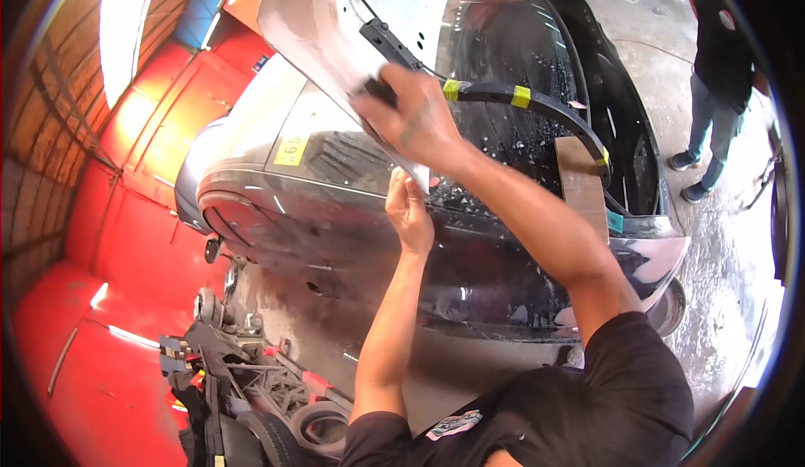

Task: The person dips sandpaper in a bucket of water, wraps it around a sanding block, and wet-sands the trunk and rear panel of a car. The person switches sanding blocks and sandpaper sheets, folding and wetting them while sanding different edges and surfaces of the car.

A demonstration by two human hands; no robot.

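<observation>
A pale, white-and-grey car body panel (314, 18) stands tilted in front of me, its lower end narrowing to a corner. My right hand (415, 115) is closed around a small dark block (381, 91) against the panel's edge; the hand is smeared by motion, and the block's kind does not show clearly. Below it, my left hand (408, 207) pinches the panel's lower corner between thumb and fingers. Beyond the panel is a dark, dusty car (503, 39). A black curved strip with yellow tape (490, 92) arches across it, right of my right hand.
A brown board (580, 178) leans on the car at right. Loose parts and a tire (323, 427) lie on the floor at lower left, near a red wall (109, 241). Another person in dark clothes (721, 56) stands at upper right.
</observation>
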